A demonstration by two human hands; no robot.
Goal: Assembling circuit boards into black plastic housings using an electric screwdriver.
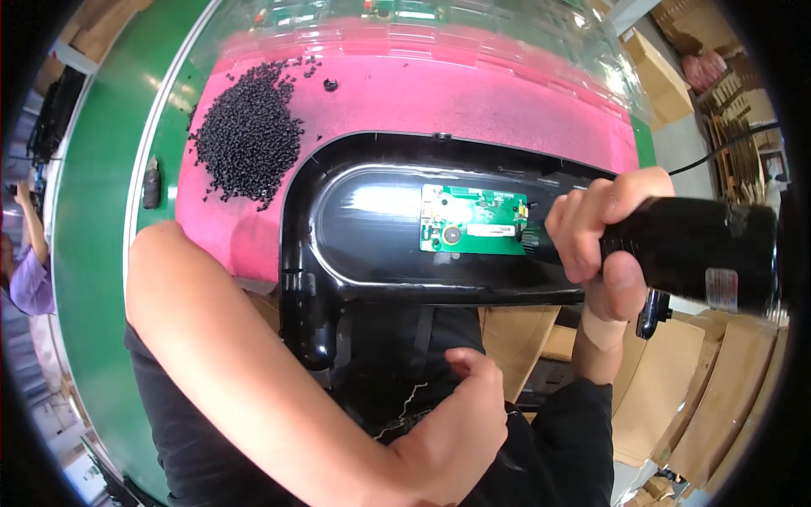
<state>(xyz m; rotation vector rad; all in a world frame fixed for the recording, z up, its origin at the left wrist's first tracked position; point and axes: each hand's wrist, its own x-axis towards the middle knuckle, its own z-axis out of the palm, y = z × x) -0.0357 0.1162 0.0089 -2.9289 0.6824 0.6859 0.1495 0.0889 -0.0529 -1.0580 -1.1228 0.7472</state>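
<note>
A glossy black plastic housing lies on a pink mat, with a green circuit board set into its hollow. My right hand grips a black electric screwdriver, its tip at the right end of the board. My left hand hangs low near my lap, fingers loosely curled, holding nothing I can see and touching nothing. My bent left forearm crosses the lower left of the view.
A heap of small black screws lies on the mat's left part. A green conveyor belt runs along the left. Clear plastic trays sit at the back, cardboard boxes at the lower right. Another person stands far left.
</note>
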